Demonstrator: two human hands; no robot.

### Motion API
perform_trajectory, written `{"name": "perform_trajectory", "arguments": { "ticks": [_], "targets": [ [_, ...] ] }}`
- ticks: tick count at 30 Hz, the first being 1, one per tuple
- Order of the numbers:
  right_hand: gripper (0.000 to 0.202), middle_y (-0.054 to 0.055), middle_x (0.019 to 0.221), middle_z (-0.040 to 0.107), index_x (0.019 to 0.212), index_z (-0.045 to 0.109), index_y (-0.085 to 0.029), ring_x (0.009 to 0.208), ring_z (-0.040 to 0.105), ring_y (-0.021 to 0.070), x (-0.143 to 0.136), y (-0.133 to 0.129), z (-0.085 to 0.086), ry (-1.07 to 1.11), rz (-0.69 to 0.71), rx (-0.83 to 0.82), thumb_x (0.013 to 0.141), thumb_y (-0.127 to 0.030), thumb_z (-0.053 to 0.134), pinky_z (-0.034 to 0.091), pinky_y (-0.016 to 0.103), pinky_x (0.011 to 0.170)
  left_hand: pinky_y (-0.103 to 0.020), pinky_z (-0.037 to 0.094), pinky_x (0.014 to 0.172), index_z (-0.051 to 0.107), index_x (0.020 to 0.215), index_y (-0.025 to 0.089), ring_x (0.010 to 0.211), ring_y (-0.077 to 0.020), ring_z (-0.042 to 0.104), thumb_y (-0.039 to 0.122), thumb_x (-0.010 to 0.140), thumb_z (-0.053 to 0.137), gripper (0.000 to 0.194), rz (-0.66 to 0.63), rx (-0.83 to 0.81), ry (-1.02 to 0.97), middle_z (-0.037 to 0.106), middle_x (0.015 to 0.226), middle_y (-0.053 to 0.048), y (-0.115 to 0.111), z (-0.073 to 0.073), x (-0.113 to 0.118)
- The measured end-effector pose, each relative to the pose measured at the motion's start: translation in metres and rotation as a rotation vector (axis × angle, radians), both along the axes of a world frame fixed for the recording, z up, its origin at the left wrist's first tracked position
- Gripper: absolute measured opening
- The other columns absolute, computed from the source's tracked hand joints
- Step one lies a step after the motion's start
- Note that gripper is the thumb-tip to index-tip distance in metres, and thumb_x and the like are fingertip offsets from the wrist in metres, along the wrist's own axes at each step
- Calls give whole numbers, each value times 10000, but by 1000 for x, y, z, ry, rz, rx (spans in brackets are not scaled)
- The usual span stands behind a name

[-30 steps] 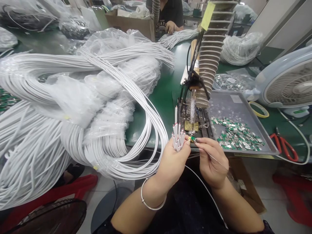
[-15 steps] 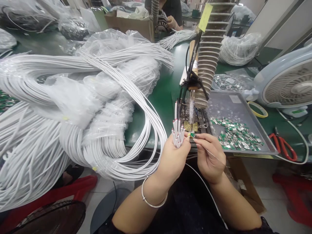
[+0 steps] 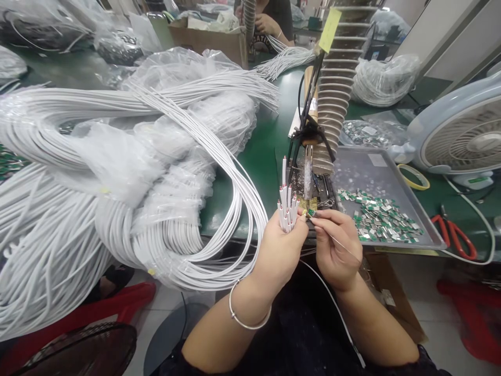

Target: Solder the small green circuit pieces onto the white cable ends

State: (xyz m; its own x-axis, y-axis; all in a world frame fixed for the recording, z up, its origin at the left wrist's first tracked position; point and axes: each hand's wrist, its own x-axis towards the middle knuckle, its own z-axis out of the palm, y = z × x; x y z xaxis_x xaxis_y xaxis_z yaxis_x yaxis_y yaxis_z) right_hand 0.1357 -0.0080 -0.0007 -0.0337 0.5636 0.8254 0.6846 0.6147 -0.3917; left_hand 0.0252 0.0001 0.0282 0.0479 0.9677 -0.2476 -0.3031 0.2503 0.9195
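Observation:
My left hand (image 3: 279, 250) is closed around a bundle of white cables (image 3: 287, 211) whose stripped ends, showing red, stick up above the fist. At its thumb and fingertip sits a small green circuit board (image 3: 312, 212), partly hidden by fingers. The right hand (image 3: 337, 248) is closed in a pinch on a thin pale wire (image 3: 340, 245), its fingertips right beside that board. Just above the fingertips, a soldering iron (image 3: 308, 177) points downward in a stand. What exactly touches the iron's tip is too small to tell.
A grey tray (image 3: 407, 209) of small green-and-metal boards lies to the right, with red-handled pliers (image 3: 454, 235), a tape roll (image 3: 413, 176) and a fan (image 3: 465, 120) nearby. Bagged white cables (image 3: 148, 156) cover the left. A ribbed hose (image 3: 338, 89) hangs beside the iron. A co-worker's hand (image 3: 270, 26) shows behind.
My left hand and cable bundle have shifted slightly right. The small board has moved a little up and turned. The co-worker's hand has risen.

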Motion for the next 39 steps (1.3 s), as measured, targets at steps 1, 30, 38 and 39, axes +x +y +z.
{"name": "perform_trajectory", "arguments": {
  "ticks": [1, 30, 38, 39],
  "targets": [
    [229, 69, 944, 622, 982, 626, -200, 862, 627, 177, 0, 0, 0, -1, 0, 0, 819, -64, 541, 547, 353, 740, -212, 360, 624, 522, 851, 162, 658, -96, 422, 185, 769, 536, 87, 1, 3, -2, 455, 667, 40, 0, 1, 0],
    [222, 77, 931, 630, 981, 623, -204, 850, 634, 182, 1, -3, -6, 18, 28, -51, 833, -77, 518, 562, 369, 713, -222, 314, 555, 542, 803, 164, 509, -62, 356, 178, 746, 570, 65, -6, -23, -37, 461, 624, 69, -2, -10, -3],
    [230, 72, 938, 614, 983, 625, -206, 853, 629, 178, -1, 0, -3, 9, 7, -24, 825, -69, 531, 557, 365, 723, -225, 323, 564, 539, 803, 169, 521, -69, 365, 184, 746, 574, 68, -7, 9, -34, 459, 618, 68, 2, -6, -2],
    [229, 73, 940, 610, 982, 624, -205, 854, 627, 178, -1, 0, -2, 7, 5, -18, 825, -66, 531, 556, 364, 722, -225, 326, 567, 539, 810, 170, 532, -73, 374, 176, 744, 571, 74, -2, 12, -24, 463, 624, 65, 2, -5, -2]
  ]
}}
